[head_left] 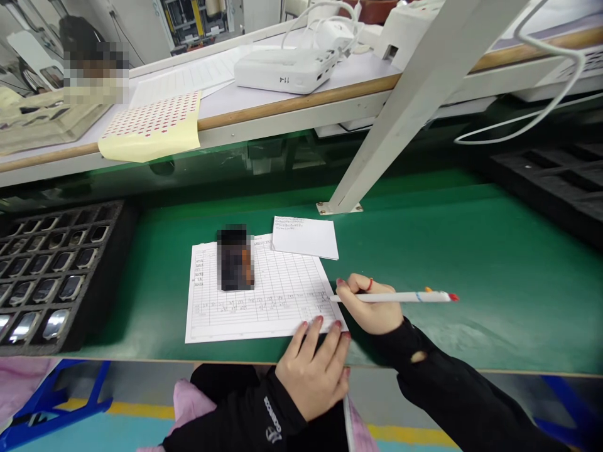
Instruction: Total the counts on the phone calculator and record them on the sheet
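Observation:
A printed form (282, 276) with a grid and handwritten entries lies on the green tabletop. My right hand (372, 307) is closed around a white pen (414, 297) with a red end, its tip at the form's right edge. Spread fingers of my left hand (318, 367) rest flat on the form's lower right corner. A dark, phone-like rectangular object (230, 273), partly blurred out, sits on the form's upper left part. A small stack of white paper (305, 238) with some writing overlaps the form's top right corner.
At left is a black foam tray (61, 248) of small devices; another dark tray (556, 163) stands at right. A slanted white post (377, 147) rises behind the papers. The shelf above holds a white box (285, 69), cables and a yellow sticker sheet (155, 125).

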`<state>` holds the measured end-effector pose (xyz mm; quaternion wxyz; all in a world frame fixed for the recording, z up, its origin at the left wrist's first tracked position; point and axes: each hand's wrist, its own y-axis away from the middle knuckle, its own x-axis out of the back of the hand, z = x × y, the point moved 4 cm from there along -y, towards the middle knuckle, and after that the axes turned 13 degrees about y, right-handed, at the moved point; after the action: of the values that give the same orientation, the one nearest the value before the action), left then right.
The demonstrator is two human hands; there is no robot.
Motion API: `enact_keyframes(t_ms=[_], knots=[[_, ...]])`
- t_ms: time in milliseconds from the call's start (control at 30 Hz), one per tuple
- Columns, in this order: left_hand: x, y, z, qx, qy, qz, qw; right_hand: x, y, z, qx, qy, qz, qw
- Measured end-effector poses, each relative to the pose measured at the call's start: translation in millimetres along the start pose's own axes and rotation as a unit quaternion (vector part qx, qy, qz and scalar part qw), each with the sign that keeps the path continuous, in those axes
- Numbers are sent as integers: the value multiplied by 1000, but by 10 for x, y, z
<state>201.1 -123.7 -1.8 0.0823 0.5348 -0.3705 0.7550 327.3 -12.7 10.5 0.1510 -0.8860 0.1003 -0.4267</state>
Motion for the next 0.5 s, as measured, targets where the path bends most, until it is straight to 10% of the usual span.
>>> enact_keyframes(t_ms=[500], knots=[[-30,35,2,-4,13,18,1000,40,162,-121,29,-29,-49,998]])
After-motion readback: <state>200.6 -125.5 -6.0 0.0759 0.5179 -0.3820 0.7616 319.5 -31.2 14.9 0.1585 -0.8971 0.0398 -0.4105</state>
